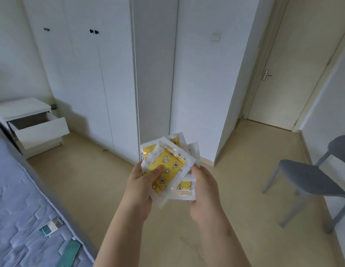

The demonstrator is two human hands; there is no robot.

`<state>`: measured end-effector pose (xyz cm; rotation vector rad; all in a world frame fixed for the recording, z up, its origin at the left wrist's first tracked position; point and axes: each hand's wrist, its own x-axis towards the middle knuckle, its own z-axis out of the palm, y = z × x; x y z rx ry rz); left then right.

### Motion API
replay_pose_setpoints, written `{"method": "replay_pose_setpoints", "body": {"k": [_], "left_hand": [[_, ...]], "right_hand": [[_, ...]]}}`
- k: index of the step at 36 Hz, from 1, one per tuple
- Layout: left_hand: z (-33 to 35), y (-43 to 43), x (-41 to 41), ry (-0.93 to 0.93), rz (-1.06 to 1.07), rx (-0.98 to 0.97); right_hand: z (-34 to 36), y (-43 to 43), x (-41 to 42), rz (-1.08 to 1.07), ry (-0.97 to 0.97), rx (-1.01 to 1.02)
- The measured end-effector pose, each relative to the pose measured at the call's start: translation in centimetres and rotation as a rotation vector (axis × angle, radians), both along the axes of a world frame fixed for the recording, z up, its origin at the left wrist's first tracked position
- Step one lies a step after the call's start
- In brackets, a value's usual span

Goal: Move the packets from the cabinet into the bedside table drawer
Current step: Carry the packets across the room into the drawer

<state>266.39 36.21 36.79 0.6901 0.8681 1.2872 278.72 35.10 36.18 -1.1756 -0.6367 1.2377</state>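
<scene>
Both hands clasp a loose fan of yellow-patterned packets (168, 166) in clear wrappers. The left hand (142, 186) presses its thumb down on the top packet with the fingers curled beneath. The right hand (203, 191) cups the stack from its three o'clock side, fingers folded under the edge. The bundle hangs in mid-air over the floor, near the middle of the view (too overlapped to count).

At twelve o'clock behind it stands the white cabinet (81, 78). At ten o'clock the bedside table (21, 107) has its top drawer (40, 130) pulled open, and no packet shows in the part I can see. The fetching looks done; the carry across and the drop into the drawer are left.

A bed (19, 205) lies at eight o'clock and a grey chair (310, 176) at three.
</scene>
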Motion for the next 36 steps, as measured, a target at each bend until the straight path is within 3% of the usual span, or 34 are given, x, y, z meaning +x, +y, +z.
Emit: {"method": "replay_pose_setpoints", "body": {"k": [13, 24, 29, 36], "left_hand": [[0.9, 27.9, -6.6, 0.029, 0.073, 0.006], [-0.6, 44.8, -15.5, 0.042, 0.337, -0.100], [-0.5, 54.0, -18.5, 0.175, 0.388, -0.053], [-0.1, 63.1, -24.3, 0.182, 0.666, -0.108]], "right_hand": [[1.3, 29.5, -6.3, 0.152, 0.111, -0.047], [0.3, 49.5, -15.1, 0.372, 0.085, -0.070], [0.7, 59.6, -18.0, 0.491, 0.003, -0.050], [1.2, 70.2, -25.0, 0.671, -0.047, -0.067]]}}
